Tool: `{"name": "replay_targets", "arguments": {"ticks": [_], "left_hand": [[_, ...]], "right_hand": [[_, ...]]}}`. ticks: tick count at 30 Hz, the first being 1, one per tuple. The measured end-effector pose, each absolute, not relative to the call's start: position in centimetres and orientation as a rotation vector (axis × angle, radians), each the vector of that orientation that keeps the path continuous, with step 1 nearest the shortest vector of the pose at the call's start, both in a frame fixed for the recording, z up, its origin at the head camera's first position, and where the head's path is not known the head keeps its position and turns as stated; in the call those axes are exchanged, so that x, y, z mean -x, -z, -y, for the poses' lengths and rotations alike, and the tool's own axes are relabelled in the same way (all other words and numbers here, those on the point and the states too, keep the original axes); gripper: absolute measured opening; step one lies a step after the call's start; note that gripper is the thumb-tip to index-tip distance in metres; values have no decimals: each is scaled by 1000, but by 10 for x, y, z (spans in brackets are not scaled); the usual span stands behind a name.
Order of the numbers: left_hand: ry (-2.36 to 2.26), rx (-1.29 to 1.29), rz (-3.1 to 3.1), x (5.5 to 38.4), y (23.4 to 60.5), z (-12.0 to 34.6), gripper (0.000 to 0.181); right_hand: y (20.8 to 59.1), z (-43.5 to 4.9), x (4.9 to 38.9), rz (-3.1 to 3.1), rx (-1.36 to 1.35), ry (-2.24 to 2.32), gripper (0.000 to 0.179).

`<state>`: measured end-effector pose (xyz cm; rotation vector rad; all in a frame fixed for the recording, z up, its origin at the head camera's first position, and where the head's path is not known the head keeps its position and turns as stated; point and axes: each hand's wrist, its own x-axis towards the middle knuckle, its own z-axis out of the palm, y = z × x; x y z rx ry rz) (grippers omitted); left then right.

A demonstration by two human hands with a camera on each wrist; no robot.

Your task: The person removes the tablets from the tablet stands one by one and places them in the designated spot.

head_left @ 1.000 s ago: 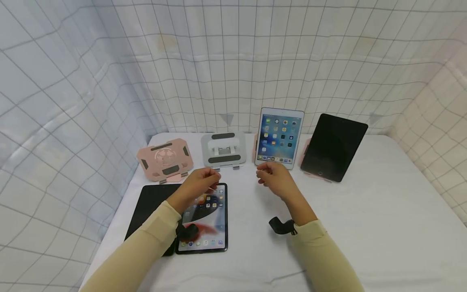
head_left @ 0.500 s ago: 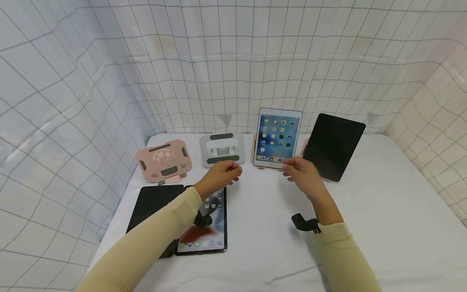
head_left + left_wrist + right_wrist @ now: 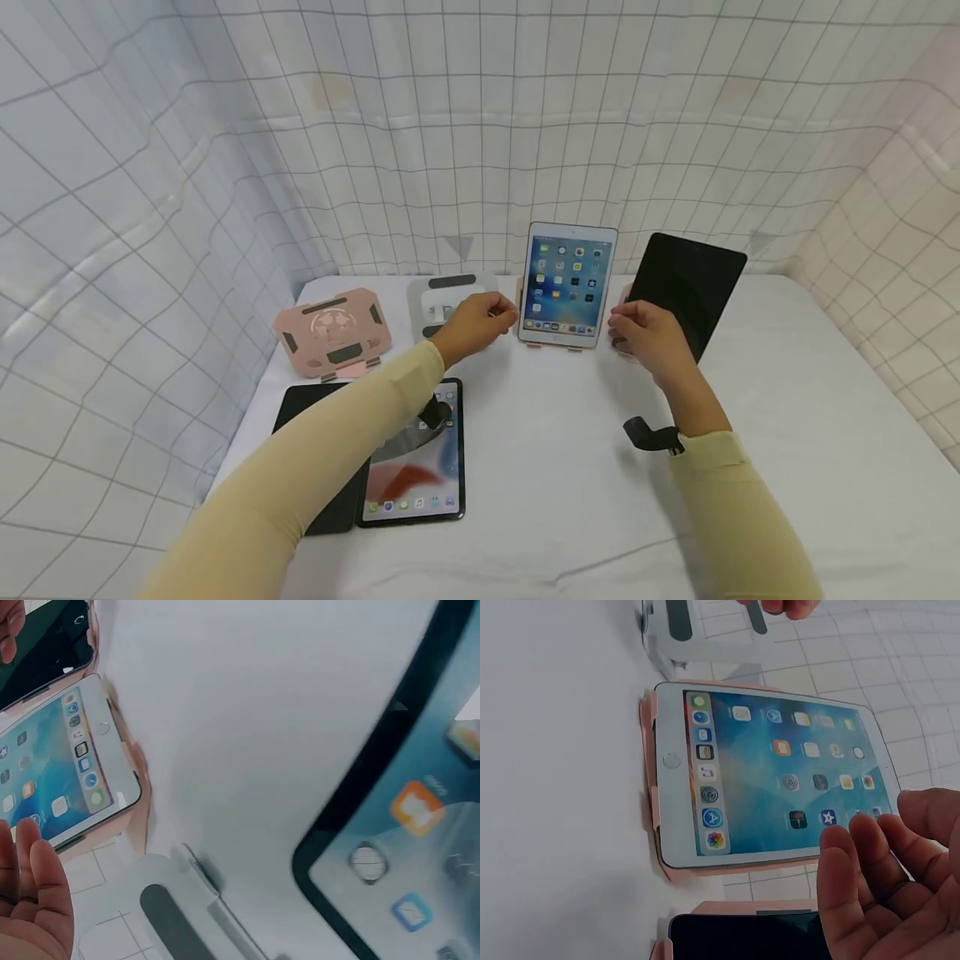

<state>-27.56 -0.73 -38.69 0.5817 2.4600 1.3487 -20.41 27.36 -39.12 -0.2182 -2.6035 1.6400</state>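
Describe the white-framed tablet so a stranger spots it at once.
Go to the far side of the white table, below the checked curtain. There the white-framed tablet leans on a pink stand, between the left hand and right hand. Its white border sets it apart: the dark tablet propped beside it and the lit tablet lying flat are black-edged.

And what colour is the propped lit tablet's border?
The border is white, best seen in the right wrist view.

You could pass over the middle of the desk [image 3: 547, 467], but farther back the white tablet [image 3: 567, 283] and the tilted black tablet [image 3: 692, 287] blocked the way.
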Motion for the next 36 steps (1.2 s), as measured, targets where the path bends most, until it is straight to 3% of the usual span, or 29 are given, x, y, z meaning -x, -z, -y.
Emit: {"name": "replay_targets", "arguments": {"ticks": [14,36], "left_hand": [[-1471,-563,-2512,312,367,-6,22],[-1561,-399,-2600,332,351,-26,21]], "right_hand": [[379,-293,231,2610,152,-1432,30],[369,-287,269,2522,222,-1325,24]]}}
